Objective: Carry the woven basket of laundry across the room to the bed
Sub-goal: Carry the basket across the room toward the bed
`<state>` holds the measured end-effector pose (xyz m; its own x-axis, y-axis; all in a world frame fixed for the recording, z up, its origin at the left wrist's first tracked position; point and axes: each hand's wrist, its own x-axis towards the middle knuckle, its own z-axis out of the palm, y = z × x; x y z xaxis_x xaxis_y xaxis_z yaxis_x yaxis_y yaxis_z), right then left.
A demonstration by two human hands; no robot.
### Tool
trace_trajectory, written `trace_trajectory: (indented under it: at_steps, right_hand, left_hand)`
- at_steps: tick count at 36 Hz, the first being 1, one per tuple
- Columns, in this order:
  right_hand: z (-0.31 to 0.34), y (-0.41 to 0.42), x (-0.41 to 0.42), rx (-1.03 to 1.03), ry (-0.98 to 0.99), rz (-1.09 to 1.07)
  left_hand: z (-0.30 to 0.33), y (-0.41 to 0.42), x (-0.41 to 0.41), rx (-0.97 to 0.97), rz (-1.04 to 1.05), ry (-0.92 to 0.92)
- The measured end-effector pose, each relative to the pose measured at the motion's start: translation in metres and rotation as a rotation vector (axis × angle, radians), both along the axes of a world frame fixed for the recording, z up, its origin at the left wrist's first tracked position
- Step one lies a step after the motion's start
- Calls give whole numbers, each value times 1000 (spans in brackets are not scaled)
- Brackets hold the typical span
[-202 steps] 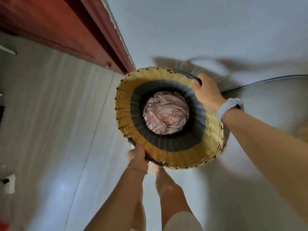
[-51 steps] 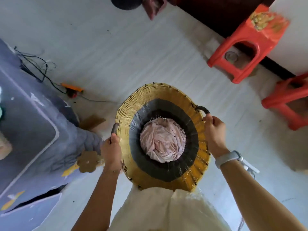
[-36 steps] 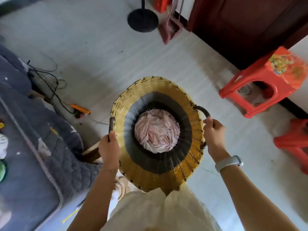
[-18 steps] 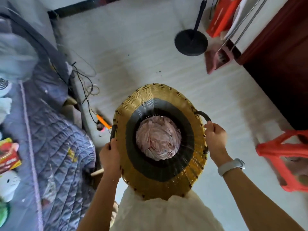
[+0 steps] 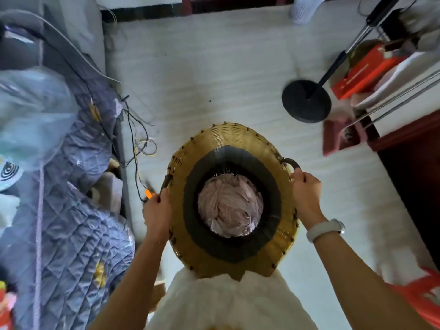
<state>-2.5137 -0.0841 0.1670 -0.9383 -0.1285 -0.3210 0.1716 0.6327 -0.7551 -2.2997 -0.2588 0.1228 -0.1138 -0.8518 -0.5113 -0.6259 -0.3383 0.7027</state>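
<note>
I look straight down into a round woven basket (image 5: 228, 139), yellow at the rim with a dark band inside, held in front of my body above the floor. Crumpled pale pink laundry (image 5: 229, 208) fills its bottom. My left hand (image 5: 157, 210) is closed around the dark handle on the basket's left side. My right hand (image 5: 307, 194), with a white wristband behind it, grips the dark handle on the right side. The bed (image 5: 64, 210), covered by a blue-grey quilted blanket, runs along the left, just beside the basket.
Tangled cables (image 5: 135, 139) and an orange plug (image 5: 148, 194) lie on the pale floor by the bed's edge. A black round stand base (image 5: 306, 100) and a pink dustpan (image 5: 342, 134) sit at the upper right. An orange-red stool (image 5: 426, 296) pokes in at the lower right.
The view has swung left while I walk: the bed now fills more of the left side, the red stools have slid out to the lower right. Both hands keep the same grip.
</note>
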Motion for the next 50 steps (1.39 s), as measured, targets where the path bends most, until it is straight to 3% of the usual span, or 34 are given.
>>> trace_trajectory:
  at_steps: [14,26,40,50]
  right_hand:
    - [0,-173,-113,-51,-27,15]
    - [-5,-365,-262,-43,-30,212]
    - [-12,-547,-342,-4,-58,386]
    - [-8,-684,-394,101,-23,285]
  left_hand:
    - [17,-172,-117,-90,76,49]
    - [23,-345,-249,-165,149,-34]
    - [2,-474,-304,37,352,-16]
    - [8,-650,-356,43,157,60]
